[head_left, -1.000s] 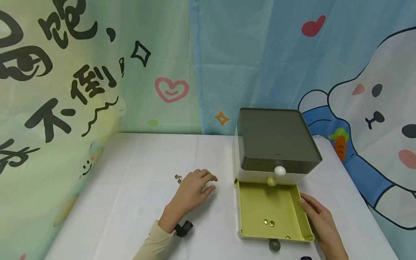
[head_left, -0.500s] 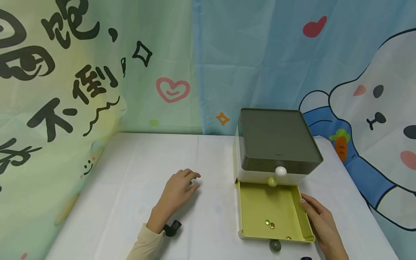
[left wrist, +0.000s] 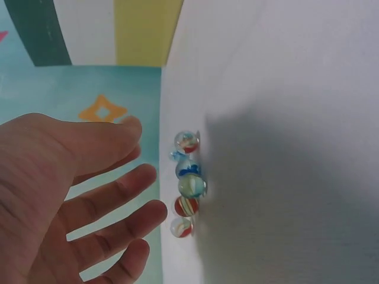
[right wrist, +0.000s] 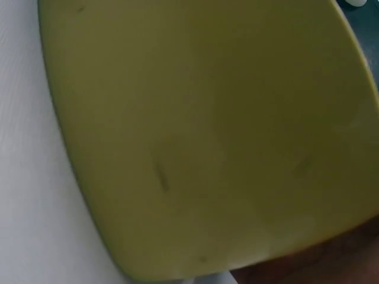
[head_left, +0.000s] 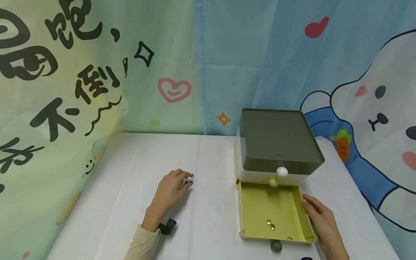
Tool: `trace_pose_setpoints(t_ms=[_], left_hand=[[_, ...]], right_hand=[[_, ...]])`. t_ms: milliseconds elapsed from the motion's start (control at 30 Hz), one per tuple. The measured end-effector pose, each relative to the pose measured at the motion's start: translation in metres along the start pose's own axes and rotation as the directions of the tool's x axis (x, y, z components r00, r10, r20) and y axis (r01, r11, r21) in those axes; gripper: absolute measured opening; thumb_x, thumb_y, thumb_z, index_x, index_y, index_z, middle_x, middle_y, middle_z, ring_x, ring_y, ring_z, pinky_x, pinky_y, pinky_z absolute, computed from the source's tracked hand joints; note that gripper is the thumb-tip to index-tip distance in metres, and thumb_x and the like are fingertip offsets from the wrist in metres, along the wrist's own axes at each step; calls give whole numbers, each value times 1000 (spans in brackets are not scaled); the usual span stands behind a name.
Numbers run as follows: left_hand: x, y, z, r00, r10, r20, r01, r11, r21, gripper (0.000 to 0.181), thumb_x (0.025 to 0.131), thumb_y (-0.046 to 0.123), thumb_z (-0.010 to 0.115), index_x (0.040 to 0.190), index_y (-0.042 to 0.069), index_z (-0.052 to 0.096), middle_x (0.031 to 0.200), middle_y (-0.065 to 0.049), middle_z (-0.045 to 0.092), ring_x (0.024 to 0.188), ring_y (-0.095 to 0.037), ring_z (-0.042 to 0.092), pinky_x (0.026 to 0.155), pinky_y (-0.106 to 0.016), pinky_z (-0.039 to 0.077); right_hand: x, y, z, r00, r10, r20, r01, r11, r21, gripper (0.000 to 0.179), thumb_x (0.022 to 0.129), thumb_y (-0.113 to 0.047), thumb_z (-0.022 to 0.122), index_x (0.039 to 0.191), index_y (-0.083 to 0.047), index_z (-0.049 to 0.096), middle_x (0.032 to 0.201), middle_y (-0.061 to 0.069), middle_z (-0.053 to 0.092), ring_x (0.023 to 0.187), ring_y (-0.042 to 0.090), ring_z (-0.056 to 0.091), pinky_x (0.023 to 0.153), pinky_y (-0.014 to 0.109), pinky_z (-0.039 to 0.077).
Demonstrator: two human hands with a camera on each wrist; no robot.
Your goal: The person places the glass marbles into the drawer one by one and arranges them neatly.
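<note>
My left hand (head_left: 170,189) hovers over several glass marbles (left wrist: 192,185) on the white table. Its fingers are spread and loosely bent. In the left wrist view the marbles form a row beyond the fingertips, with red, blue and pale swirls. The head view shows a blue marble (head_left: 186,182) between thumb and fingers; the hand hides others. My right hand (head_left: 323,224) holds the right side wall of a pulled-out yellow-green drawer (head_left: 260,202), thumb at the rim. In the drawer lie amber-looking marbles (head_left: 272,227). The right wrist view is mostly filled by a yellow-green surface (right wrist: 207,118).
Above the drawer stands the rest of the cabinet, with a dark grey-green top (head_left: 279,133), a white knob (head_left: 282,171) and a yellow-green knob (head_left: 273,182). A dark round knob (head_left: 276,246) projects from the drawer's front. A printed curtain (head_left: 221,65) hangs behind the table.
My left hand has shifted left over the marbles, and blue ones now show between its thumb and fingers. The right hand stays on the drawer. The head view has turned slightly left.
</note>
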State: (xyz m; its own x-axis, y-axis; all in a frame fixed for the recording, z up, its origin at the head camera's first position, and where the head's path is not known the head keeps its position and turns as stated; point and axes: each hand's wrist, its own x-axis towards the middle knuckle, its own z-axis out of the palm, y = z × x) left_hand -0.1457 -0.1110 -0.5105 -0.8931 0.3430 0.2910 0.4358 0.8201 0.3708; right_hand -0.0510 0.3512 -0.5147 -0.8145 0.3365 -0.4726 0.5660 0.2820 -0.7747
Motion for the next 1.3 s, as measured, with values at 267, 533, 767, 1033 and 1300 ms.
trace_pose_setpoints(t_ms=[267,533,767,1033,1300], left_hand=[[-1,-4,2,1000,-20,13,19,1000,24,26,91,28,82,112,14,77,102,-1,74,82,-17,62,67,-29,49],[-3,-9,2,999,-49,13,49,999,10,23,88,17,84,110,13,77,103,-2,74,88,-21,66,72,-36,54],[-4,-12,3,996,-86,31,87,996,-24,22,87,12,84,107,12,77,103,-3,73,90,-21,65,76,-38,55],[-7,-16,3,991,-129,37,129,992,-15,20,87,8,84,105,10,78,102,-2,73,88,-19,64,76,-36,55],[-12,-22,-2,990,-140,9,140,990,12,17,87,8,83,102,13,79,100,-1,74,86,-21,66,73,-36,54]], right_hand=[[-2,-3,1,999,-23,-48,22,1000,-9,61,109,-45,49,159,-10,42,152,9,53,96,-15,53,79,16,53],[-2,-5,3,997,-18,-71,21,999,36,59,108,-41,54,157,-10,46,127,-14,63,94,-14,56,79,17,54],[-3,-5,3,997,-13,-72,16,999,51,59,108,-42,54,157,-10,46,122,-19,62,94,-14,56,78,16,53],[-4,-4,3,997,-11,-75,16,998,55,62,107,-45,55,157,-11,45,103,-35,55,95,-14,55,79,15,52],[-4,-3,3,998,5,-64,-1,998,61,65,106,-49,55,158,-12,44,103,-37,53,97,-13,54,79,14,51]])
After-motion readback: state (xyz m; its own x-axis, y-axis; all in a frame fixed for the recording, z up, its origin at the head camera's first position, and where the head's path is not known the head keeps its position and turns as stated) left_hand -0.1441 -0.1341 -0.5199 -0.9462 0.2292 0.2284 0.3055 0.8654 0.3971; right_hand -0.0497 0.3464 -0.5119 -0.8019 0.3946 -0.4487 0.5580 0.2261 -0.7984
